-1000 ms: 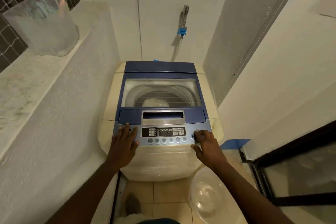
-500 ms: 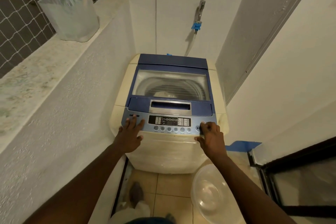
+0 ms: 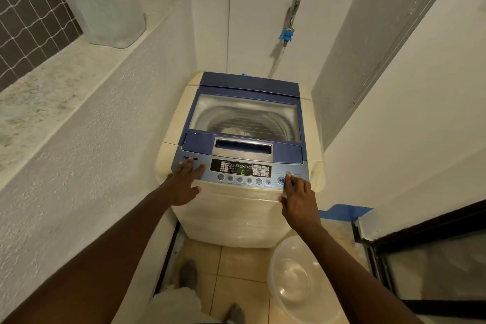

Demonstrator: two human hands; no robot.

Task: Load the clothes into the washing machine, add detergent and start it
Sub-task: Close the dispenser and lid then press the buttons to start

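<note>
A cream top-loading washing machine point(image 3: 231, 216) with a blue lid stands in a narrow alcove. Its glass lid point(image 3: 246, 117) is down, and pale clothes show dimly in the drum beneath. The control panel point(image 3: 243, 169) is lit with a green "F". My left hand point(image 3: 184, 183) lies flat on the panel's left end, fingers spread, holding nothing. My right hand point(image 3: 298, 198) is at the panel's right end, with its index fingertip on the round power button point(image 3: 288, 173) beside the start/pause button.
A clear plastic basin point(image 3: 297, 276) sits on the tiled floor right of my feet. A frosted plastic container point(image 3: 105, 8) stands on the left ledge. A tap with a blue fitting point(image 3: 288, 31) is on the back wall. A dark-framed door point(image 3: 420, 244) is at right.
The panel display now glows green, where before it was dark. My right index finger has shifted slightly up onto the power button. The camera has drawn back and turned a little left.
</note>
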